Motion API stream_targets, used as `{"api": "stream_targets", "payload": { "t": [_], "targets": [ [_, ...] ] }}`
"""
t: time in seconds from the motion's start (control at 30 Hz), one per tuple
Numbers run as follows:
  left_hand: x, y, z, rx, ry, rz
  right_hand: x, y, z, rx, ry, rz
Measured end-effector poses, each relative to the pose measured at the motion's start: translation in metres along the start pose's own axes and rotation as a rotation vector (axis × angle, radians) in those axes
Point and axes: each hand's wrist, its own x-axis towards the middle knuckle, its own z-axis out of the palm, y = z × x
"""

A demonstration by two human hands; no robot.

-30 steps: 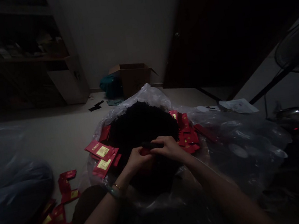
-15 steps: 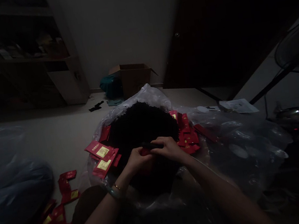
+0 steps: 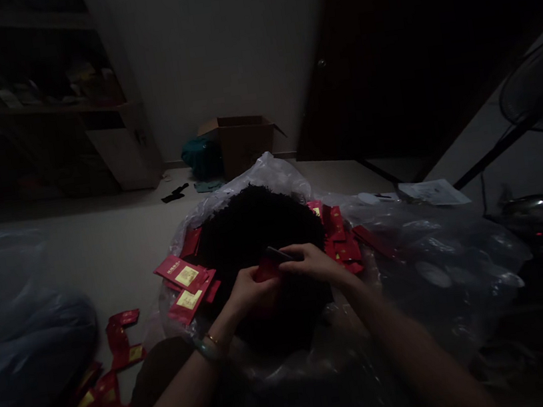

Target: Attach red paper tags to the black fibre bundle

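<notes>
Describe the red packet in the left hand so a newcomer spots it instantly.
Find the central black heap with clear plastic around it. Over it, the left hand holds the red packet. Unlike the other red packets lying at the heap's sides, this one is gripped, beside the slim dark stick in the right hand.

With the dark heap (image 3: 260, 215) as your clock's centre, your left hand (image 3: 250, 289) grips a red packet (image 3: 267, 271) over its near side. Your right hand (image 3: 307, 262) pinches a slim dark stick (image 3: 278, 253), its free end pointing toward ten, beside the packet's top. More red packets lie at nine (image 3: 186, 284) and three (image 3: 344, 247), with others on the floor (image 3: 131, 250) toward eight. Clear plastic (image 3: 271, 168) edges the heap at twelve; beyond it stands an open cardboard box (image 3: 248, 146), a teal bag (image 3: 201, 156) at eleven, a fan (image 3: 540, 85) at two.
</notes>
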Motion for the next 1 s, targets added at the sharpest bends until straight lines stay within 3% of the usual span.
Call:
{"api": "stream_targets", "payload": {
  "t": [0.17,0.47,0.67,1.0],
  "targets": [
    [0.002,-0.002,-0.002,-0.022,-0.016,0.000,-0.002,-0.001,-0.008,-0.010,-0.004,-0.036],
    [0.000,0.000,0.002,0.016,-0.015,0.027,0.006,-0.005,0.015,-0.200,0.039,-0.084],
    [0.001,0.008,-0.003,-0.058,-0.024,0.238,0.006,-0.001,0.011,-0.220,0.080,-0.068],
    [0.004,-0.001,-0.007,0.027,0.059,0.293,0.002,-0.001,0.018,-0.230,0.045,-0.152]
  ]
}}
